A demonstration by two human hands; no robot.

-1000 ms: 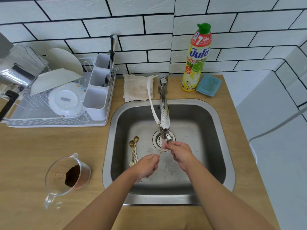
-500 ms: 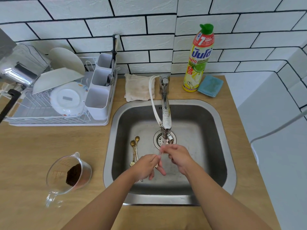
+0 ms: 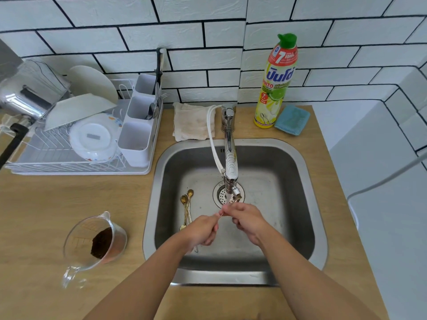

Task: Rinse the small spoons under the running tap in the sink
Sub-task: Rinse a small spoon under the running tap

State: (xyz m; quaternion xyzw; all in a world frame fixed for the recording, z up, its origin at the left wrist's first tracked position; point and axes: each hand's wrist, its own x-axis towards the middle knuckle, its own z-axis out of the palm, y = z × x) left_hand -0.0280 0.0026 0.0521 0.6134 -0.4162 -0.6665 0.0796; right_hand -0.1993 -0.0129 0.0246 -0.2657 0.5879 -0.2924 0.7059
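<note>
While water runs from the tap (image 3: 231, 167), both hands' fingers (image 3: 227, 210) pinched on one small spoon (image 3: 221, 214) over the sink (image 3: 298, 158).

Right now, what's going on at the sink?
A person is rinsing a small spoon below the tap. The left hand and right hand both pinch it over the drain. A few more gold spoons lie on the floor of the sink to the left, untouched. On the counter, a glass measuring jug holds something dark, and a dish soap bottle stands behind the sink.
</note>
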